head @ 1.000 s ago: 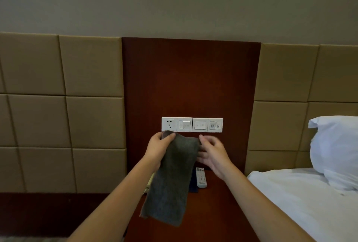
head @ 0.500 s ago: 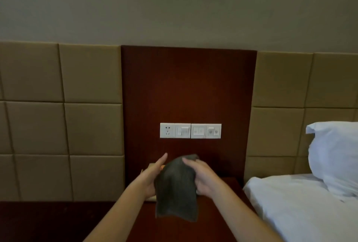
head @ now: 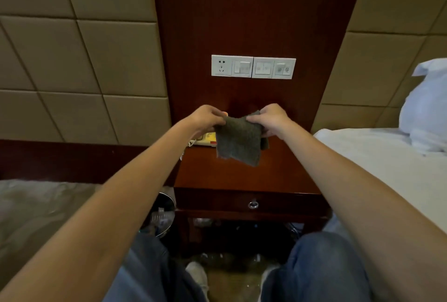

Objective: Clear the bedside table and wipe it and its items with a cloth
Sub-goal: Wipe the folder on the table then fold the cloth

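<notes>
Open room over bedside table [head: 242, 177] front; phone [head: 205, 138] rear-left; bed [head: 375, 156] right; bin [head: 165, 214] left.

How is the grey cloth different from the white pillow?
The cloth is dark grey; the pillow is white. The cloth hangs thin and limp, pinched by the left hand and right hand above the bedside table; the pillow lies puffy on the bed. The cloth looks smaller than the pillow. Both are soft fabric.

I'm seeing the cloth [head: 238, 142] hanging above the bedside table [head: 242, 178], the telephone [head: 207, 137] sitting behind it at back left, the bed [head: 377, 156] lying right.
</notes>
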`<state>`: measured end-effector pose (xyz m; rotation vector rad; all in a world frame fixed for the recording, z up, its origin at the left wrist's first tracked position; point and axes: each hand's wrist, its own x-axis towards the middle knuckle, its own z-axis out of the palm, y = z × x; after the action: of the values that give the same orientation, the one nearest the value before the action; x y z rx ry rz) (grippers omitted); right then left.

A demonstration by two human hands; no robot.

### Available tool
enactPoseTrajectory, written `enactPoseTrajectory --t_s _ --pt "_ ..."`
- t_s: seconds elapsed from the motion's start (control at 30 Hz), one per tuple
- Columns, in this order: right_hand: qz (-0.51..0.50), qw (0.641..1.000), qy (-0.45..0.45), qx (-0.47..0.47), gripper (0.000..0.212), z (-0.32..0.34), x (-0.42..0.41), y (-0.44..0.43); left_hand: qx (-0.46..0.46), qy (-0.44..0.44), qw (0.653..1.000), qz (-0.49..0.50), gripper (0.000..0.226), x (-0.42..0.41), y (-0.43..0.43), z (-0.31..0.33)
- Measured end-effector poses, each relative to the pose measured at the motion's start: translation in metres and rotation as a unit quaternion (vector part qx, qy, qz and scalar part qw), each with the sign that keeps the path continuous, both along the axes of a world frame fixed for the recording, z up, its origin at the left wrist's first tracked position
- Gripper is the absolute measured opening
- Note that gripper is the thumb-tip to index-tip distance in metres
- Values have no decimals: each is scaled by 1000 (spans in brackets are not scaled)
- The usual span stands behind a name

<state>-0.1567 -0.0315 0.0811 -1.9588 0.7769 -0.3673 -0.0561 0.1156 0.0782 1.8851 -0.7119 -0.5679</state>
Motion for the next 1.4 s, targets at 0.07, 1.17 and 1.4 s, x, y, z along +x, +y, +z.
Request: enactPoseTrajectory --t_s 0.07,1.17,1.4 --pt "16 999 -8 30 44 -1 -2 -1 17 -21 1000 -1 16 2 0 -3" --pt "42 997 -49 51 32 -45 -4 28 -166 365 913 74 20 7 7 -45" --pt "31 992 -87 90 15 -41 2 31 -233 399 882 90 22 8 0 -50"
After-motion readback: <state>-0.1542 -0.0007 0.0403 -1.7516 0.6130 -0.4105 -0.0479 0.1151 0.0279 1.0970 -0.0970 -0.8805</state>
